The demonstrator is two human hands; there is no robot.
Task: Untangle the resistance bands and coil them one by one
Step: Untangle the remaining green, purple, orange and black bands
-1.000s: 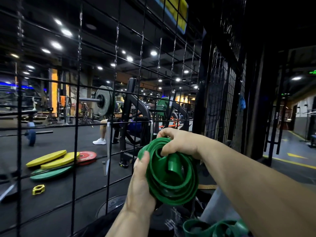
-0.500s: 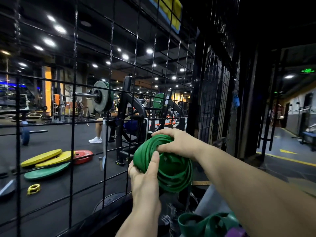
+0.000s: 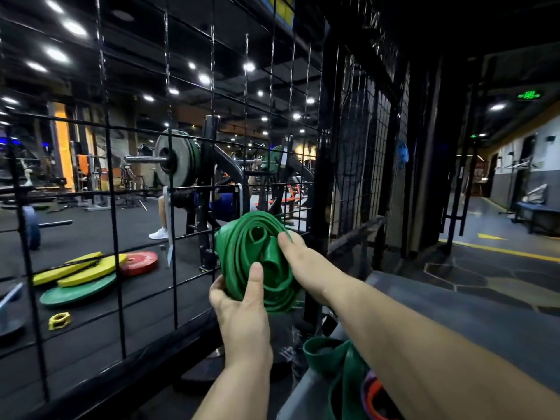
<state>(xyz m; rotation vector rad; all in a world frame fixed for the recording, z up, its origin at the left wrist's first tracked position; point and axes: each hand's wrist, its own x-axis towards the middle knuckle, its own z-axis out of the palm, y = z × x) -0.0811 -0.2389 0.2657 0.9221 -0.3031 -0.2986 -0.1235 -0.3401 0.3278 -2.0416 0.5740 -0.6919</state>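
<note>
Here, both hands hold the coiled green band [image 3: 242, 253] up in front of a black wire grid [image 3: 112, 189], at about the height of its lower bars. The left hand [image 3: 244, 313] cups the coil from below. Its thumb [image 3: 256, 275] lies straight up the front face and presses on the wraps, while its fingers [image 3: 215, 291] curl round the lower left rim and mostly pass out of sight behind. The right hand [image 3: 304, 266] takes the right edge. One digit lies flat over the front near the top of the coil, and the rest are hidden behind the rubber, so how far they close cannot be told.

The band is flat, smooth, matte rubber, wound into many loose concentric wraps. A folded loop stands proud at the centre, and the outer turns sag a little at the bottom.

Lower right, under the right forearm, a loose green band [image 3: 333, 369] of the same flat rubber lies in slack folds, with a purple and an orange strip just beside it. Beyond the grid, round yellow, red and green weight plates [image 3: 77, 291] lie overlapping on the dark floor [image 3: 100, 225].
</note>
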